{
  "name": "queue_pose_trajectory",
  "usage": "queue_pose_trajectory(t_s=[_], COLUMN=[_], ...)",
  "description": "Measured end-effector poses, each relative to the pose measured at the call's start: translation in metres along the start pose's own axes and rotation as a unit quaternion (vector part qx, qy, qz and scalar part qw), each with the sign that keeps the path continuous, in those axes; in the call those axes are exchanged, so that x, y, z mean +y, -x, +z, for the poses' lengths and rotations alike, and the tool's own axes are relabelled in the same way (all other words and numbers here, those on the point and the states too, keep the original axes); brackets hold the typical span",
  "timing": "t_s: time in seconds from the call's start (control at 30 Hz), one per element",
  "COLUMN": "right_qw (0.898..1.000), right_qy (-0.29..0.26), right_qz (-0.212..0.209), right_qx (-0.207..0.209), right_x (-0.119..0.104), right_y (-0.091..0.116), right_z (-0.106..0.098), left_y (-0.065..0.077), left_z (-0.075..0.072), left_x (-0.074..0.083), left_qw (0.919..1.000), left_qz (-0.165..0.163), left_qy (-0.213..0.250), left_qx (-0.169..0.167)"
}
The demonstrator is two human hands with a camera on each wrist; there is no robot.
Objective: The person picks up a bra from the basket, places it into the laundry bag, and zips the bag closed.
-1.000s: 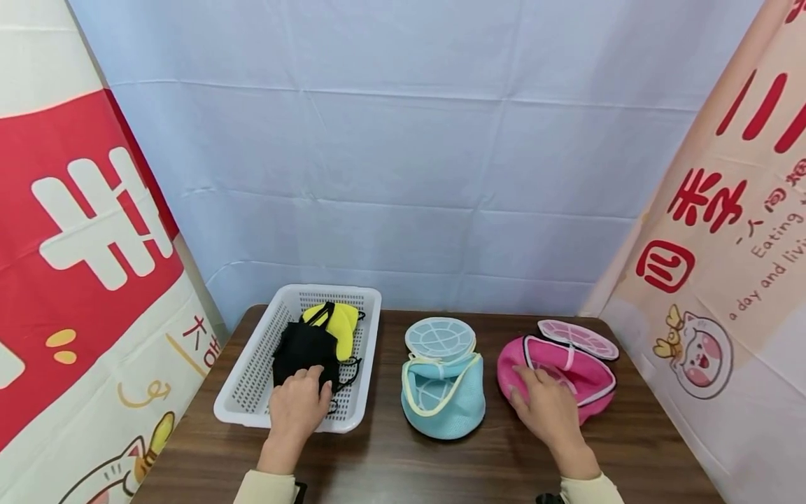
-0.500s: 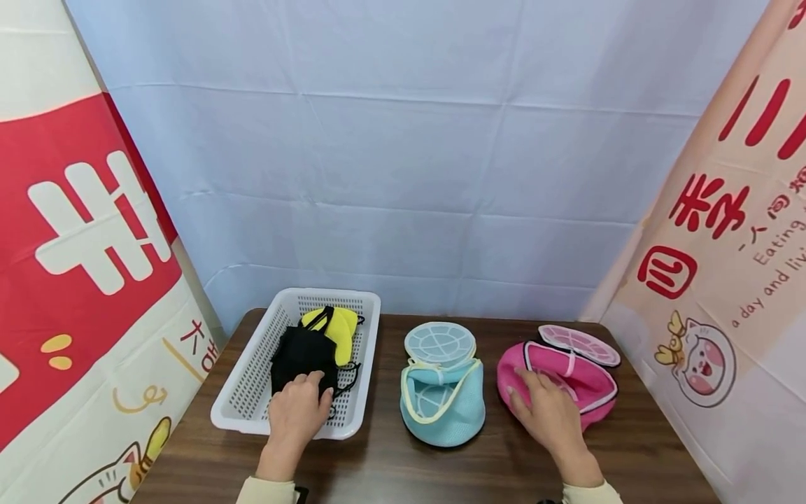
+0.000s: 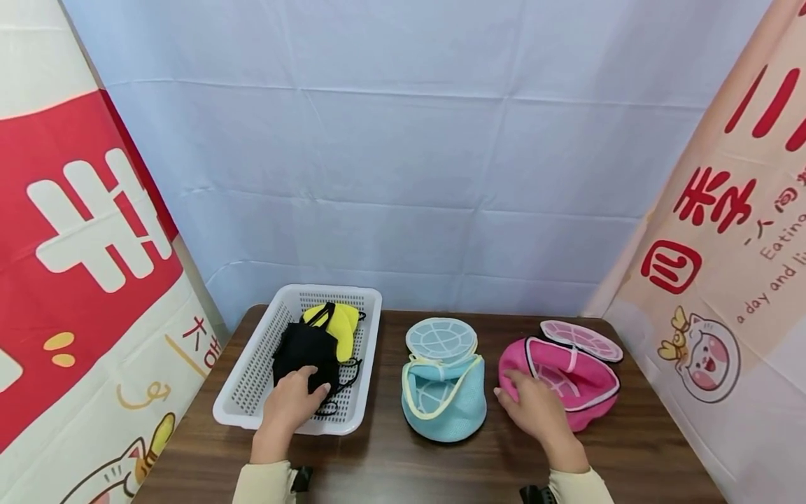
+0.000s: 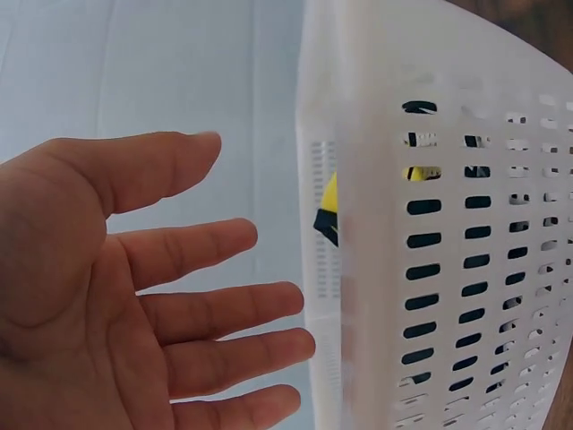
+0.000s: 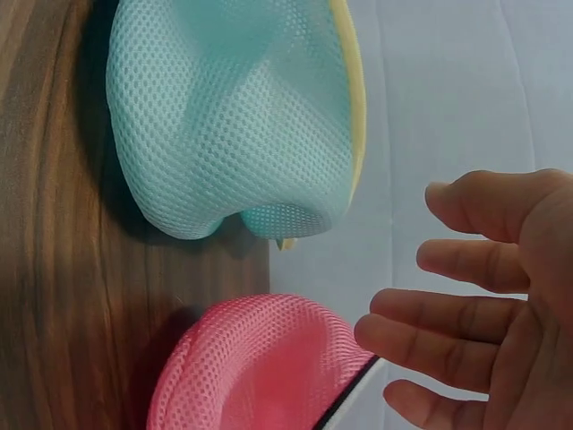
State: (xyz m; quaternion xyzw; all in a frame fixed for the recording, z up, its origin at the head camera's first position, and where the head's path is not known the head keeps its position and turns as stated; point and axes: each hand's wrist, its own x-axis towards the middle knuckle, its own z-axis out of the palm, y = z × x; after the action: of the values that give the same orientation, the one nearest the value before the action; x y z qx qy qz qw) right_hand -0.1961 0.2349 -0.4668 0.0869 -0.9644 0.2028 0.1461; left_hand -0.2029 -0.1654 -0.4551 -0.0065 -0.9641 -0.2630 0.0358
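My left hand (image 3: 291, 406) hovers over the near edge of the white plastic basket (image 3: 236, 402), fingers relaxed and spread, holding nothing. Beyond its fingertips lies a bundle of black cloth (image 3: 305, 353) with straps and thin cords, partly hidden by the hand. A piece of yellow cloth (image 3: 343, 325) shows behind the black one. My right hand (image 3: 538, 409), also empty with fingers spread, is over the near left side of a pink mesh laundry bag (image 3: 595, 406), whose lid is folded back. In the right wrist view the fingertips overlap the bag's rim.
A light blue mesh laundry bag (image 3: 456, 416) stands unzipped between basket and pink bag, its round lid (image 3: 441, 338) folded back. All rest on a dark wooden table (image 3: 403, 469). A pale blue cloth backdrop (image 3: 403, 175) hangs behind, with printed drapes on both sides.
Both hands have drawn back slightly toward me, the left from over the black cloth and the right from over the pink bag's opening. The bags and basket keep their places.
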Motion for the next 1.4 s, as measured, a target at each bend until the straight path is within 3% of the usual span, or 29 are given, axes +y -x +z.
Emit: queue_pose_trajectory(t_s=[0.4,0.63,0.93,1.4], right_qw=[0.997,0.997,0.992,0.988], right_qy=[-0.055,-0.062,-0.094,-0.092], right_qz=[0.025,0.023,0.048,0.1], right_qx=[-0.043,-0.04,-0.066,-0.07], right_x=[0.003,0.005,0.003,-0.003], right_y=[-0.008,-0.016,-0.021,-0.035], right_z=[0.017,0.021,0.018,0.022], left_y=[-0.008,-0.013,-0.023,-0.032], left_z=[-0.001,-0.003,-0.001,-0.004], left_x=[-0.003,-0.004,-0.002,-0.002], left_qw=[0.9979,0.9976,0.9937,0.994], left_qz=[-0.021,-0.034,-0.08,-0.102], left_qy=[0.046,0.052,0.071,0.037], left_qx=[-0.039,-0.028,0.036,0.007])
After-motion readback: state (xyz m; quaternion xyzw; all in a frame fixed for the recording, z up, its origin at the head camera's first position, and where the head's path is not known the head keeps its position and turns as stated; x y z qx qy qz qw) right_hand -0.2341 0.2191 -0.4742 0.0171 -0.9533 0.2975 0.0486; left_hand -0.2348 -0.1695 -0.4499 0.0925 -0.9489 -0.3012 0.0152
